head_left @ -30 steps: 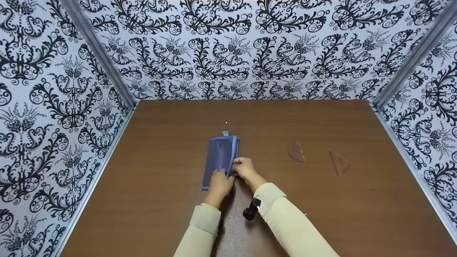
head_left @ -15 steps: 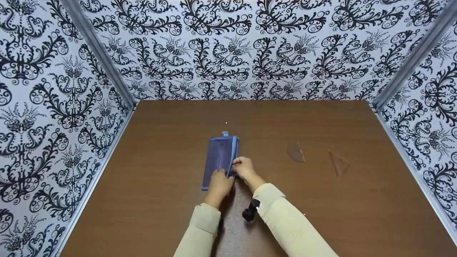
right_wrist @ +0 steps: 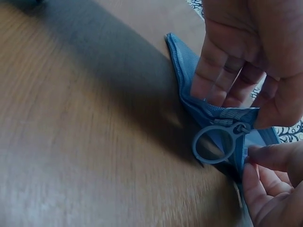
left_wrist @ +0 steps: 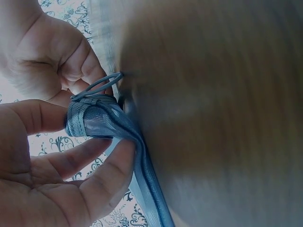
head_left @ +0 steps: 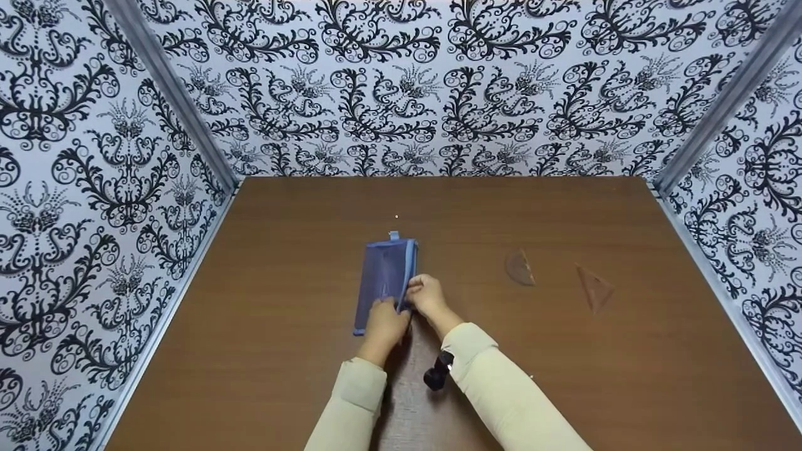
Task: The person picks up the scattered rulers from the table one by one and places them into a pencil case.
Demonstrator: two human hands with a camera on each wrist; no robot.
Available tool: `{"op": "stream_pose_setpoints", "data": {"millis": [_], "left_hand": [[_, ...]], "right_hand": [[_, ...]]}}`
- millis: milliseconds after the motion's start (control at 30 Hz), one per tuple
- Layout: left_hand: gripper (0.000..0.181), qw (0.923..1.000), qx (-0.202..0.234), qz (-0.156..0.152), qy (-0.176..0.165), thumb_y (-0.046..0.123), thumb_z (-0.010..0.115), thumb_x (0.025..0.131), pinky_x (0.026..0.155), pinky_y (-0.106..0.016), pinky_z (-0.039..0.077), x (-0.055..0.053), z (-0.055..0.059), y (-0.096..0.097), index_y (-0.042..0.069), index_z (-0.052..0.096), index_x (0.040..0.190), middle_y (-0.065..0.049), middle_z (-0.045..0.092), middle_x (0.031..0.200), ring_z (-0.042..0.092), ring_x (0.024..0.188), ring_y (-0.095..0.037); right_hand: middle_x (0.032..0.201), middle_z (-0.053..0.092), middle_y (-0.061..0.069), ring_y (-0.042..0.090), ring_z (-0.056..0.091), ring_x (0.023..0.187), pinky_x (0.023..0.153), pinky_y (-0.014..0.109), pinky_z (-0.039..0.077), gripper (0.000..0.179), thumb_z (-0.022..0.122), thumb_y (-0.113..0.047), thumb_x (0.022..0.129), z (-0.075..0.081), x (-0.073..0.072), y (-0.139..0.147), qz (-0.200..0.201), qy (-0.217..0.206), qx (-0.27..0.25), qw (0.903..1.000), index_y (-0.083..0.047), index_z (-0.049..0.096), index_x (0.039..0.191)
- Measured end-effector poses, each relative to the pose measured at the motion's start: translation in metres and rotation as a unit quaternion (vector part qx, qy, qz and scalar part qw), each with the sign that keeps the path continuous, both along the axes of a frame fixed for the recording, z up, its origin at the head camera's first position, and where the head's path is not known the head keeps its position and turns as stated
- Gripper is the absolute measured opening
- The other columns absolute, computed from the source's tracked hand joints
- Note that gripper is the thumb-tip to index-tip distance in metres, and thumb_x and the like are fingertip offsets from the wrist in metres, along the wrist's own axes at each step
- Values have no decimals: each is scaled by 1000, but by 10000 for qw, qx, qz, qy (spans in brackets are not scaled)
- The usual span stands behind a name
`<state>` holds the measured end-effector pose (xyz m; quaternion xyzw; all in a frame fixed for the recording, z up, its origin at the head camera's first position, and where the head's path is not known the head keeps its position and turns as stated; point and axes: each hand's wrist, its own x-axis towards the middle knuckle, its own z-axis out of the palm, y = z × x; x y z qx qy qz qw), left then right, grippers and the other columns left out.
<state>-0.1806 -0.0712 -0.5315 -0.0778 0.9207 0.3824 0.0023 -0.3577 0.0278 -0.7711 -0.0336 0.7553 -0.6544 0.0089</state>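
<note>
A blue mesh zipper pouch (head_left: 383,269) lies lengthwise on the table in the head view, its zip along the right edge. My left hand (head_left: 387,321) grips its near end, thumb and fingers on either side of the mesh in the left wrist view. At the right edge, my right hand (head_left: 428,294) pinches the pouch by the zip's near end. A round zipper pull ring (right_wrist: 195,145) hangs there between both hands, and no finger goes through it in the right wrist view. The pouch's near corner is partly hidden by my left hand.
To the right lie a clear protractor (head_left: 519,267) and a clear triangular set square (head_left: 594,288). A black wrist device (head_left: 437,373) sits below my right sleeve. Patterned walls (head_left: 401,94) close off the wooden table (head_left: 282,282) at the back and sides.
My right hand and forearm have shifted very slightly to the left. Both hands keep hold of the pouch.
</note>
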Motion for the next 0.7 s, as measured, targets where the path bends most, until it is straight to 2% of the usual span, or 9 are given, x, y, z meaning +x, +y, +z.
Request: {"op": "stream_pose_setpoints", "data": {"millis": [67,133,167,267,300,400,467,600,700], "left_hand": [[44,10000,0,-11,35,13,63,84,89,-52,48,0,0,0,-15,59,118,-31,57,110,58,104,-46],[44,10000,-2,-23,67,12,63,84,89,-52,48,0,-1,0,-15,58,118,-31,57,111,58,103,-46],[44,10000,5,-25,71,12,63,84,89,-52,48,0,-1,0,-15,58,118,-31,57,111,58,104,-46],[44,9999,5,-29,111,12,63,83,89,-52,48,0,-2,0,-14,59,117,-31,57,110,58,103,-46],[43,9999,13,-28,108,12,64,83,89,-52,48,0,-2,0,-14,59,117,-31,57,110,58,103,-46],[44,10000,37,-12,76,13,64,84,89,-52,48,0,-2,0,-14,59,118,-31,57,111,57,104,-46],[45,10000,52,-3,29,14,64,85,90,-52,48,0,-1,1,-14,58,119,-31,56,113,57,106,-46],[45,10000,-5,-24,11,15,63,85,91,-52,47,0,0,1,-14,58,119,-31,56,114,56,107,-46],[44,10000,-72,-41,28,14,61,85,91,-51,47,1,0,1,-14,58,119,-30,56,112,56,106,-46]], "right_hand": [[68,62,5,10,56,60,52,24,48,23,61,12,67,30,17,0,-52,323,71,9994,-1,62,86],[66,61,4,9,55,60,53,22,47,21,60,13,67,81,45,0,-113,410,166,9990,4,62,85],[67,61,5,9,55,61,54,21,47,20,60,14,68,98,53,0,-127,326,241,9991,7,62,86],[68,63,8,11,57,63,58,23,48,19,59,14,70,115,61,0,-153,136,434,9988,10,61,88],[68,63,8,11,58,63,56,22,48,19,59,14,70,106,57,1,-96,231,340,9991,8,62,87],[69,66,10,15,63,65,56,26,51,21,61,12,70,59,32,4,27,386,214,9990,-1,63,86],[68,66,8,14,63,63,53,24,51,25,59,13,69,44,25,5,57,611,-11,9981,-6,63,84],[66,65,5,13,63,60,51,23,51,31,54,16,66,36,22,5,97,557,-301,9979,-9,62,82],[71,67,10,19,66,65,57,30,55,30,57,18,68,34,18,6,114,77,-248,9996,-5,64,86]]}}
